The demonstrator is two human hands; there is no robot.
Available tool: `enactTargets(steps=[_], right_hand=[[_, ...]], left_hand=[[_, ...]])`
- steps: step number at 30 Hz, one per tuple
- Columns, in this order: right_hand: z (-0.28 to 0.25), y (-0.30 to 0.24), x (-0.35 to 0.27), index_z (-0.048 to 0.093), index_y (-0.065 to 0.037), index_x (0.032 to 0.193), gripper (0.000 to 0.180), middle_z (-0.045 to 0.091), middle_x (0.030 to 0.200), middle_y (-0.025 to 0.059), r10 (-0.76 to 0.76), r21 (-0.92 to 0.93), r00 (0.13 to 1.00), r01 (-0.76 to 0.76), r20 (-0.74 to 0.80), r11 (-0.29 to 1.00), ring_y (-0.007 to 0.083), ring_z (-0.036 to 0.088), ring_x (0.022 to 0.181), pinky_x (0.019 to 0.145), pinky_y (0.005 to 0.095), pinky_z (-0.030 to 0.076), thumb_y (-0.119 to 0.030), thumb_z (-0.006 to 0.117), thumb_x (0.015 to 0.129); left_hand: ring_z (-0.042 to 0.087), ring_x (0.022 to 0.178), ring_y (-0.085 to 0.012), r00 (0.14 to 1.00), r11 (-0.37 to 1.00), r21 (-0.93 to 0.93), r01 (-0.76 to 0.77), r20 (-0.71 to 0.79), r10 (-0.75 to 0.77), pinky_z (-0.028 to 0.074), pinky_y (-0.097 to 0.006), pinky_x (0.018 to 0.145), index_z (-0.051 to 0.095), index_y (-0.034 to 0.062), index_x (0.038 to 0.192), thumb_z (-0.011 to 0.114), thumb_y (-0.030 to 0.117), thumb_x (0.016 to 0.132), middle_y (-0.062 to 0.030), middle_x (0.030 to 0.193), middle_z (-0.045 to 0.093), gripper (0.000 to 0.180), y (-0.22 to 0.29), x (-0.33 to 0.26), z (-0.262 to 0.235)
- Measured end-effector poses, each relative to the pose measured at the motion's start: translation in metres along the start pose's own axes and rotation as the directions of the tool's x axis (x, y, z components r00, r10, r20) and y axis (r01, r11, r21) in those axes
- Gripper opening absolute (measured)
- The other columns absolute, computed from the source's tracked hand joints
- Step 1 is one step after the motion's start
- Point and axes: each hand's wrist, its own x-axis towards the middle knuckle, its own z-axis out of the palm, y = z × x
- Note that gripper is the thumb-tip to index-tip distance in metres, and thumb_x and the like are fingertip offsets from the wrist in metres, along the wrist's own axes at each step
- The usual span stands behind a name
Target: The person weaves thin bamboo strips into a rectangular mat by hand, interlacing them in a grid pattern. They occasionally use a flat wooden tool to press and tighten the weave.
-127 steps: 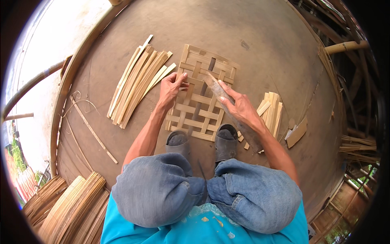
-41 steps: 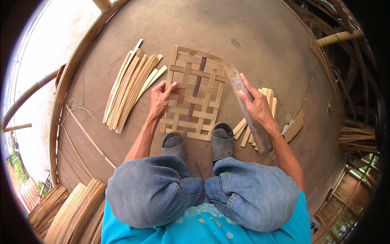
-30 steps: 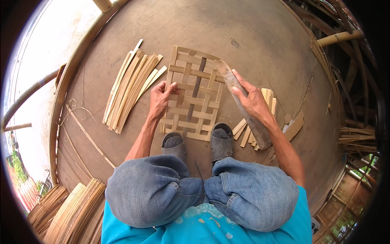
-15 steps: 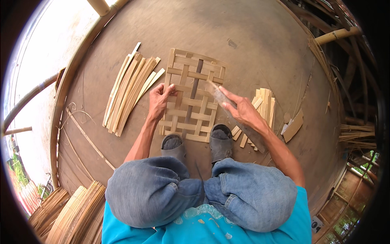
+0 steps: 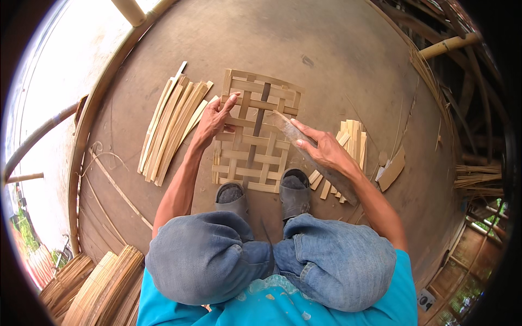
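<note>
An open-weave panel of flat bamboo strips (image 5: 266, 158) lies on the ground just beyond my feet. One dark strip (image 5: 261, 111) runs lengthwise through its middle. My left hand (image 5: 213, 120) grips the panel's left edge, its thumb and forefinger near an upper cross strip and some fingertips hidden beneath the weave. In my right hand (image 5: 326, 150) is a long, flat, greyish knife-like tool (image 5: 291, 130). Its narrow tip touches or hovers over the panel's right part; I cannot tell which. The tool's other end runs back under my right forearm.
Loose bamboo strips (image 5: 173, 127) lie in a pile left of the panel. Shorter strips (image 5: 356, 142) are stacked to the right, near a brown scrap (image 5: 391, 171). My sandalled feet (image 5: 295, 195) stand at the panel's near edge. Bundled strips (image 5: 100, 288) stand at lower left.
My left hand has moved up along the panel's left edge. The tool's tip has shifted slightly left and down, with my right hand nearly in the same place.
</note>
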Motion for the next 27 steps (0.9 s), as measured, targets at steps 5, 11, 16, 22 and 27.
enactTargets(steps=[5, 11, 16, 22, 27], right_hand=[[-0.023, -0.019, 0.007, 0.043, -0.028, 0.161, 0.06, 0.06, 0.151, 0.0151, 0.073, 0.044, 0.987, -0.067, -0.146, 0.997, 0.0356, 0.059, 0.137, 0.115, 0.0431, 0.046, -0.032, 0.062, 0.104], [-0.005, 0.008, 0.02, 0.043, -0.027, 0.161, 0.062, 0.064, 0.142, 0.0231, -0.02, 0.036, 0.965, 0.031, -0.262, 0.999, 0.0408, 0.06, 0.134, 0.111, 0.0468, 0.05, -0.039, 0.063, 0.103], [-0.008, -0.013, 0.018, 0.044, -0.027, 0.161, 0.061, 0.063, 0.143, 0.0236, 0.078, 0.129, 0.976, -0.053, -0.204, 0.99, 0.0404, 0.061, 0.132, 0.113, 0.0468, 0.049, -0.036, 0.063, 0.103], [0.001, -0.002, 0.02, 0.043, -0.025, 0.161, 0.063, 0.06, 0.15, 0.0146, -0.019, 0.003, 0.997, 0.019, -0.068, 1.0, 0.0388, 0.055, 0.14, 0.118, 0.0446, 0.045, -0.034, 0.064, 0.102], [-0.006, -0.027, 0.008, 0.044, -0.024, 0.16, 0.061, 0.06, 0.149, 0.0189, 0.041, 0.123, 0.983, -0.019, -0.177, 0.992, 0.0425, 0.055, 0.138, 0.117, 0.0463, 0.045, -0.031, 0.063, 0.102]], left_hand=[[0.078, 0.095, -0.0248, 0.998, 0.977, -0.206, -0.054, 0.008, 0.056, 0.065, -0.04, 0.083, 0.066, -0.0028, 0.134, 0.062, 0.052, 0.105, -0.0148, 0.119, 0.075, 0.063, -0.016, 0.002, 0.002], [0.078, 0.097, -0.0262, 0.99, 0.974, -0.21, -0.081, 0.097, 0.103, 0.064, -0.039, 0.082, 0.069, -0.0026, 0.127, 0.062, 0.049, 0.106, -0.0186, 0.107, 0.078, 0.056, -0.019, 0.009, 0.006], [0.078, 0.098, -0.0273, 0.991, 0.974, -0.215, -0.071, 0.095, 0.093, 0.064, -0.04, 0.082, 0.069, -0.0042, 0.127, 0.063, 0.049, 0.105, -0.0191, 0.104, 0.078, 0.058, -0.019, 0.005, -0.007], [0.078, 0.101, -0.0289, 0.989, 0.967, -0.245, -0.072, 0.106, 0.1, 0.064, -0.041, 0.083, 0.068, -0.0056, 0.127, 0.064, 0.049, 0.105, -0.0186, 0.108, 0.078, 0.059, -0.02, 0.007, 0.0], [0.077, 0.103, -0.0287, 0.99, 0.967, -0.242, -0.073, 0.102, 0.101, 0.064, -0.041, 0.084, 0.068, -0.0075, 0.126, 0.065, 0.046, 0.105, -0.0184, 0.112, 0.077, 0.058, -0.022, 0.001, -0.013]])
